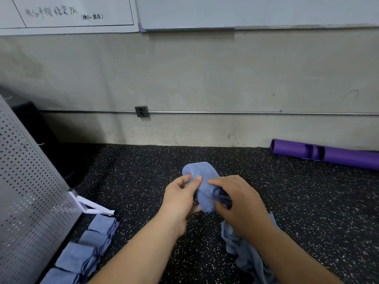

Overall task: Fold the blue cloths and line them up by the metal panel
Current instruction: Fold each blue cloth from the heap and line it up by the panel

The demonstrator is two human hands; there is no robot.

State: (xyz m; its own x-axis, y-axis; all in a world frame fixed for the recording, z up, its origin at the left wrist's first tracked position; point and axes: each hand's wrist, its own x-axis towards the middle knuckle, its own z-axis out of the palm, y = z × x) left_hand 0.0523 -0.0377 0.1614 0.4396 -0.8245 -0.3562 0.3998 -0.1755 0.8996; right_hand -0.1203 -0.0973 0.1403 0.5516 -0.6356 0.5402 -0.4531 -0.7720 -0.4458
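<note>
Four folded blue cloths [86, 249] are lined up beside the perforated grey metal panel [30, 191], lower left. At centre, another blue cloth [202, 181] is pinched by the left hand [180, 193] and gripped by the right hand [240, 203], seemingly mid-fold. A crumpled blue heap [246, 253] is left, lower right.

The place looked like a gym or training room. Its black rubber floor flecked with white [143, 171] was the kind laid in exercise halls, and a purple training tube with cut-out grips [338, 155] lay at the foot of a bare grey concrete wall [205, 74]. A thin metal conduit [246, 113] ran along that wall to a grey surface-mounted socket [141, 111]. Above hung a whiteboard with handwritten characters [82, 9]. A grey perforated sheet-metal panel [30, 191] stood at the left.
</note>
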